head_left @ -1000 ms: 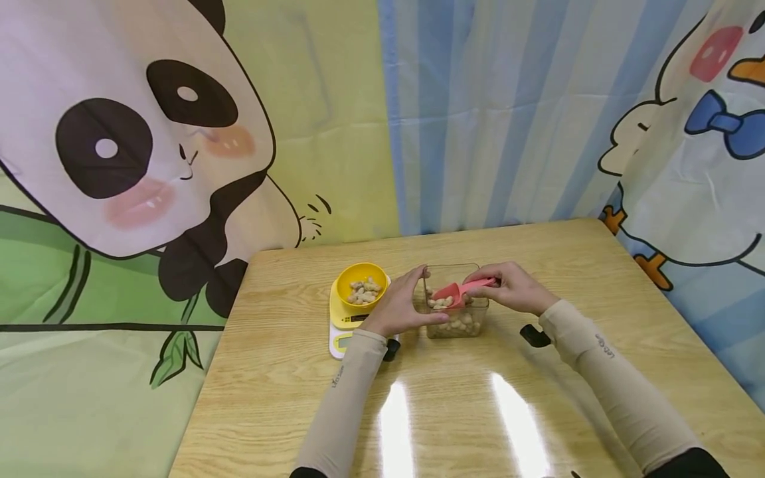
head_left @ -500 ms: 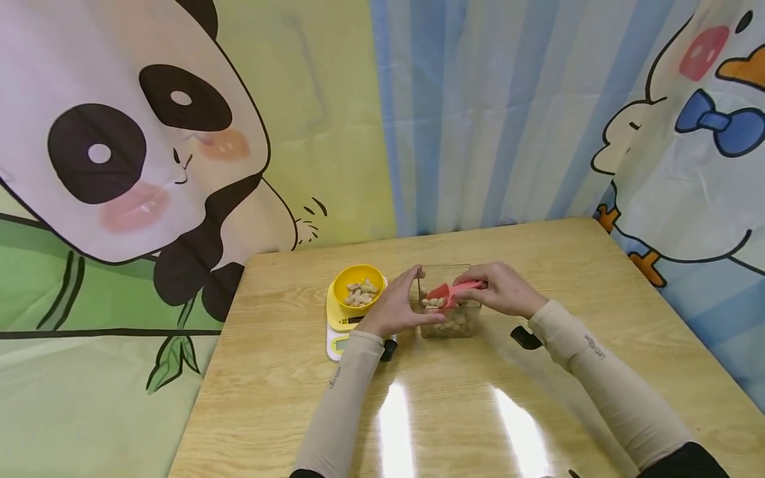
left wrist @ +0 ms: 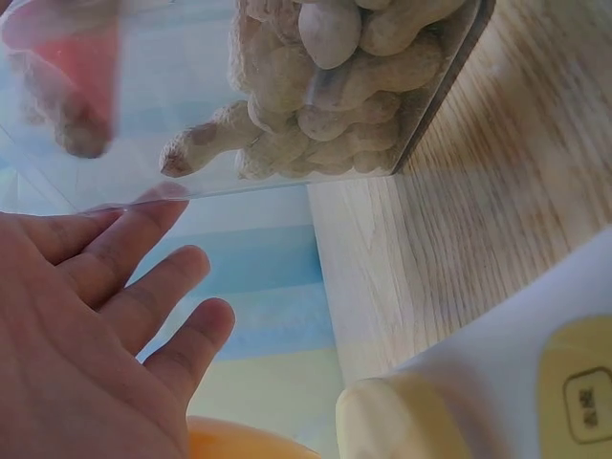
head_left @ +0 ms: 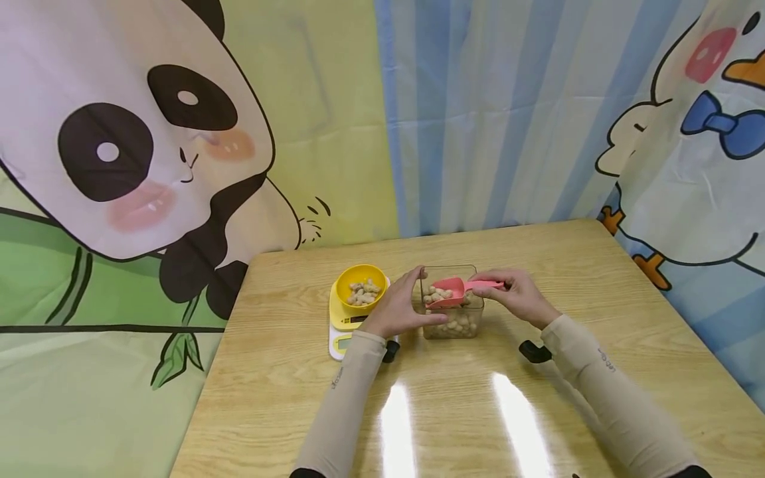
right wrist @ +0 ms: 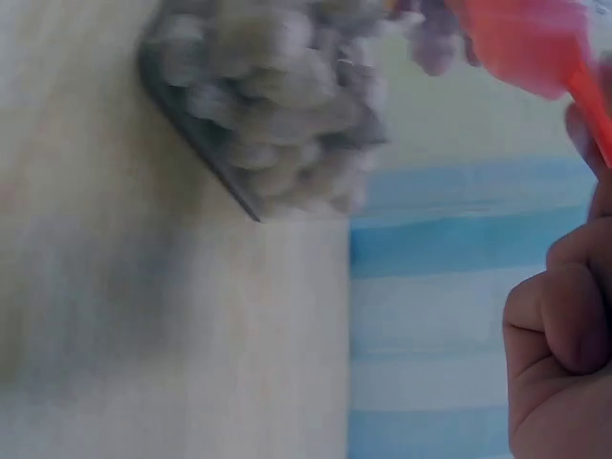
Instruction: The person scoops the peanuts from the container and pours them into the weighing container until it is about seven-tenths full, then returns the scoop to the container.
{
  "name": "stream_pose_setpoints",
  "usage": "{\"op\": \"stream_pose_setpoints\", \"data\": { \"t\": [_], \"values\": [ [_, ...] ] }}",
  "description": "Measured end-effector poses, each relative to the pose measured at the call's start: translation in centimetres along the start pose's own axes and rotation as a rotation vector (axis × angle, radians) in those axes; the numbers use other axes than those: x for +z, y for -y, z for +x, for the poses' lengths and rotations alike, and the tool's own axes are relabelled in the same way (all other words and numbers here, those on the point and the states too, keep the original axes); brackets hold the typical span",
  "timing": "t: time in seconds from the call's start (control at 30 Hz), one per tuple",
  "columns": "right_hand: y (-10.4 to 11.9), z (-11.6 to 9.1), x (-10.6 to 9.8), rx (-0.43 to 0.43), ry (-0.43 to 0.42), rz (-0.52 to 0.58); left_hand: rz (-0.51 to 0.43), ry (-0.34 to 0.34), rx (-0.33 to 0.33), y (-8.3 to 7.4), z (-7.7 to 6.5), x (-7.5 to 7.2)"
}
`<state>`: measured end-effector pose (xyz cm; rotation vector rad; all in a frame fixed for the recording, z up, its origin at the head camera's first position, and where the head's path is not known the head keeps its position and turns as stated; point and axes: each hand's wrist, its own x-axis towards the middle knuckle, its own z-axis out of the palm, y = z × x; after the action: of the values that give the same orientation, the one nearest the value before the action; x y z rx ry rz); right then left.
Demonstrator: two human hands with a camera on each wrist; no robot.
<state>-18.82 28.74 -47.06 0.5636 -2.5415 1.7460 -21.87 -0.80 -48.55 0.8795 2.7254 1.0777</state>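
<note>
A clear plastic container (head_left: 452, 335) of peanuts stands on the table. My left hand (head_left: 397, 311) is at its left side, thumb across the front and fingers reaching to the back corner. In the left wrist view the fingers (left wrist: 158, 287) are extended, with the upper fingertips against the clear wall. My right hand (head_left: 518, 293) pinches the handle of a pink scoop (head_left: 457, 289) that holds several peanuts. The scoop is level, over the container's opening; the right wrist view shows it above the heap of peanuts (right wrist: 277, 105).
Left of the container, a yellow bowl (head_left: 343, 285) with peanuts sits on a yellow and white kitchen scale (head_left: 339, 318), partly hidden by the left hand. The wooden table (head_left: 287, 398) meets printed curtains (head_left: 478, 133) at the back.
The right hand has raised the scoop with peanuts from among those in the container and moved slightly right. The left hand stays at the container's side.
</note>
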Motion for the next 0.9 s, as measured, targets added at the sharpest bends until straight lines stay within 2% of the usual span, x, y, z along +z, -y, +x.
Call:
{"op": "stream_pose_setpoints", "data": {
  "t": [0.2, 0.53, 0.7, 0.9],
  "values": [
    [-0.6, -0.1, 0.4, -0.016, -0.041, 0.046, 0.009, -0.001, 0.004, 0.0, 0.2, -0.2],
    [-0.8, -0.4, 0.2, -0.033, -0.042, 0.106, -0.014, 0.022, -0.008, -0.3, -0.1, -0.3],
    [-0.8, -0.6, -0.2, -0.011, -0.071, 0.103, -0.036, 0.016, -0.024, -0.9, -0.6, -1.3],
    [-0.5, -0.6, -0.7, -0.005, -0.100, 0.088, -0.014, -0.056, -0.025, -1.0, -1.4, -3.4]
  ]
}}
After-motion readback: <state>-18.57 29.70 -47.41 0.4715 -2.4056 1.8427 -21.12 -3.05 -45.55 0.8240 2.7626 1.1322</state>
